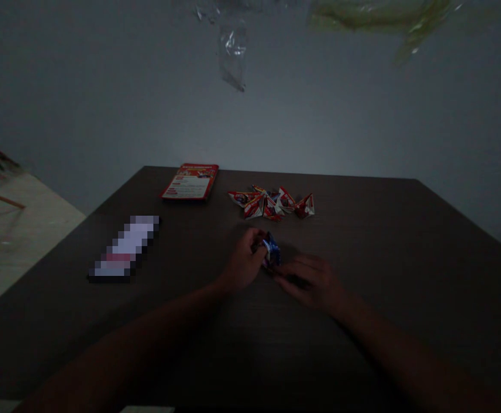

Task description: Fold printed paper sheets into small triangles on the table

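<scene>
A small shiny blue packet (pixel 271 248) is held just above or on the middle of the table; its exact kind is too dark to make out. My left hand (pixel 247 258) grips it from the left, thumb on the near side. From the right, my right hand (pixel 308 278) has its fingertips closed at the packet's lower right edge. Just beyond both hands lies a cluster of several red-and-white triangular packets (pixel 262 205), with one packet (pixel 305 206) at its right end.
A dark table (pixel 362 229) stands against a grey wall. A red-and-white printed card or booklet (pixel 189 183) lies at the back left. Nearer on the left is a phone (pixel 125 249) with its lit screen blurred out. Clear plastic (pixel 233 57) hangs on the wall.
</scene>
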Action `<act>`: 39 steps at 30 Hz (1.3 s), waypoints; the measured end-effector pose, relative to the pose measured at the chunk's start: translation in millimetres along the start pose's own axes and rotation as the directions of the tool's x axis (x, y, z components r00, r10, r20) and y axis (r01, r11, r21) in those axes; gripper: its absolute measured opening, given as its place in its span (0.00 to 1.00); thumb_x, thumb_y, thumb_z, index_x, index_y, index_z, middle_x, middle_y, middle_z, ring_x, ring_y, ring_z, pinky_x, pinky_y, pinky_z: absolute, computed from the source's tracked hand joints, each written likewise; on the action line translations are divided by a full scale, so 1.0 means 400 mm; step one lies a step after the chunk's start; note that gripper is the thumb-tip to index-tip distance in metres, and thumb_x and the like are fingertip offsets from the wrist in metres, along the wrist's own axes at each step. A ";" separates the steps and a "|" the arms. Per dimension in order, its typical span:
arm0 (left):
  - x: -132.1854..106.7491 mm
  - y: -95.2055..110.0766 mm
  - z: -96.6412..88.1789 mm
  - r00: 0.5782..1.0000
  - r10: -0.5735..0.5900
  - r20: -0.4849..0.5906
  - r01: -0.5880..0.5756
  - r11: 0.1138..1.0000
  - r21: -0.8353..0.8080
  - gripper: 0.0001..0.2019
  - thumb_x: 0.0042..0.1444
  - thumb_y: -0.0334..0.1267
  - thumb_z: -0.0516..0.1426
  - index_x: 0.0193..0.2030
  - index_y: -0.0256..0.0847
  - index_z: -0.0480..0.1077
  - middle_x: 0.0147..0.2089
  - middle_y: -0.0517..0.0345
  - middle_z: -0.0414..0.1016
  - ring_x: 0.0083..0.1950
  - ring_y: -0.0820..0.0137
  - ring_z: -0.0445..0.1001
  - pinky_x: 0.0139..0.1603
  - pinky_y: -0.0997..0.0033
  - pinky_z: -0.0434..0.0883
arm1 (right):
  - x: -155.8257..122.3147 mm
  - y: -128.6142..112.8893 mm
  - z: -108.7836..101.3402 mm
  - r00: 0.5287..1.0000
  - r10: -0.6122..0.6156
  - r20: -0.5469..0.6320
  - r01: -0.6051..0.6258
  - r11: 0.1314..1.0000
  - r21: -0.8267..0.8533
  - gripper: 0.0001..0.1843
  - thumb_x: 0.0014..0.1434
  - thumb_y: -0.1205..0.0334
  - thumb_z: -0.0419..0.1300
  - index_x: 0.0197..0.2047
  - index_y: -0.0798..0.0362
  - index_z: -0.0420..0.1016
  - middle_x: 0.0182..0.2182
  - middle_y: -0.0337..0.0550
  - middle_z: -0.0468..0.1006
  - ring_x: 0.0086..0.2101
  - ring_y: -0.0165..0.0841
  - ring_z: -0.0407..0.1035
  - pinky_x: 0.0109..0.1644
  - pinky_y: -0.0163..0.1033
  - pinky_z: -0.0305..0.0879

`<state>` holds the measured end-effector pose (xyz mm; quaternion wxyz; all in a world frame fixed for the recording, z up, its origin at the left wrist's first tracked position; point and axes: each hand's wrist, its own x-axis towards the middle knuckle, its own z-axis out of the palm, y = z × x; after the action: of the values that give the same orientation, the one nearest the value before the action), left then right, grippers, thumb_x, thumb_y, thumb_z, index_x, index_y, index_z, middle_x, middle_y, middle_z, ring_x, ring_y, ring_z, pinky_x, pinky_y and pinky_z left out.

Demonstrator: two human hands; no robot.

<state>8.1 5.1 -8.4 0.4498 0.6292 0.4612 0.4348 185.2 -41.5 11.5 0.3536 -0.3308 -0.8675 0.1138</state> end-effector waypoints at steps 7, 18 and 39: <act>0.001 0.006 -0.001 1.000 -0.028 -0.004 0.028 1.000 0.004 0.13 0.52 0.27 0.50 0.45 0.39 0.63 0.40 0.58 0.71 0.41 0.71 0.71 0.40 0.72 0.68 | -0.003 0.002 0.001 0.998 -0.057 -0.002 0.057 0.996 -0.072 0.08 0.57 0.65 0.57 0.41 0.50 0.73 0.30 0.43 0.78 0.31 0.33 0.71 0.36 0.39 0.67; -0.011 0.018 -0.007 0.989 -0.101 0.107 0.116 0.983 -0.146 0.23 0.52 0.39 0.58 0.53 0.39 0.56 0.49 0.50 0.70 0.29 0.77 0.70 0.27 0.77 0.67 | 0.003 0.016 -0.010 0.991 0.054 -0.126 -0.084 0.966 -0.244 0.05 0.57 0.66 0.56 0.31 0.53 0.73 0.24 0.43 0.77 0.25 0.30 0.71 0.29 0.34 0.67; -0.012 0.024 -0.032 0.921 0.244 0.304 -0.386 0.676 0.628 0.16 0.53 0.34 0.54 0.49 0.40 0.64 0.48 0.51 0.68 0.51 0.61 0.66 0.52 0.59 0.65 | -0.008 0.074 -0.054 0.900 0.230 -0.369 -0.364 0.862 -0.352 0.09 0.55 0.61 0.56 0.33 0.54 0.77 0.28 0.45 0.80 0.26 0.33 0.73 0.31 0.35 0.68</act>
<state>-3.3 0.9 3.1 0.1507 0.8585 0.4249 0.2444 216.5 -22.1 12.4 0.3871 -0.5430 -0.7416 -0.0725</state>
